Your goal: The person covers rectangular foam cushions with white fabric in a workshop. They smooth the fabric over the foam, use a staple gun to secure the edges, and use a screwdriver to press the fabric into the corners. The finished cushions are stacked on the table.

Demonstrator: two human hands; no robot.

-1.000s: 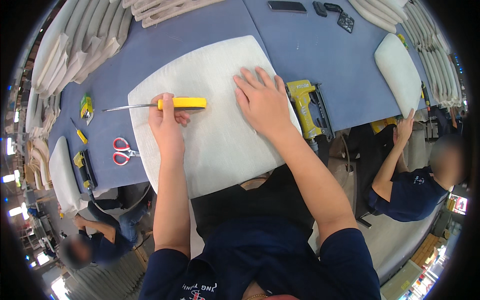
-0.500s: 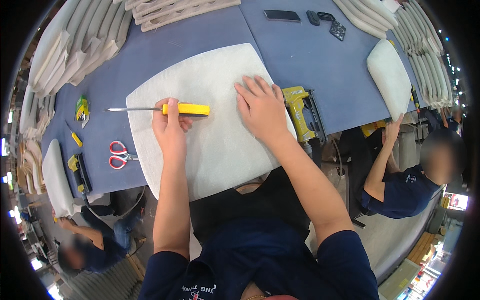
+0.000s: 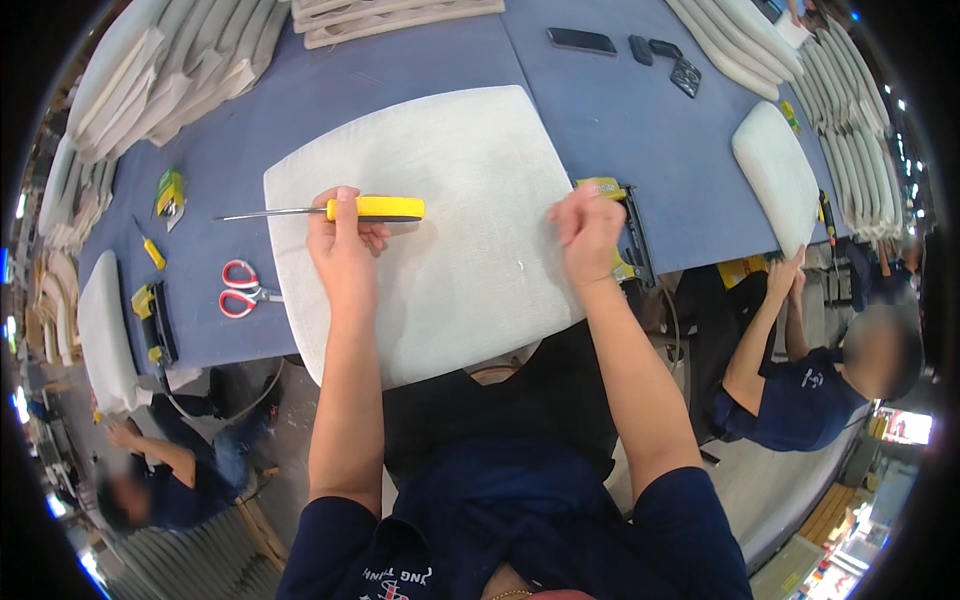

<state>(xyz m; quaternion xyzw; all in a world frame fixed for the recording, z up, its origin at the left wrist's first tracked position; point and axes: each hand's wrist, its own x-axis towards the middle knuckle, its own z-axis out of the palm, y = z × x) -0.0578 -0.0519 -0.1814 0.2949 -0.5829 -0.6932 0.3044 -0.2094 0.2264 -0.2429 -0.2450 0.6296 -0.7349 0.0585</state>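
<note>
— What's at the left of the frame?
— Red-handled scissors (image 3: 243, 289) lying on the blue table (image 3: 420, 80).
— And the left hand (image 3: 343, 248)?
— Clamped on a yellow-handled screwdriver (image 3: 330, 211), centre-left over the white cushion panel (image 3: 440, 230).
— The right hand (image 3: 588, 226)?
— Fingers curled together at the panel's right edge, beside a yellow staple gun (image 3: 625, 235).

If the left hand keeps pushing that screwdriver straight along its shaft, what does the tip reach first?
The left hand points the yellow-handled screwdriver leftward. Past the white pad, the way looks free over bare blue table; the green packet lies slightly above that line. Depth is uncertain.
</note>
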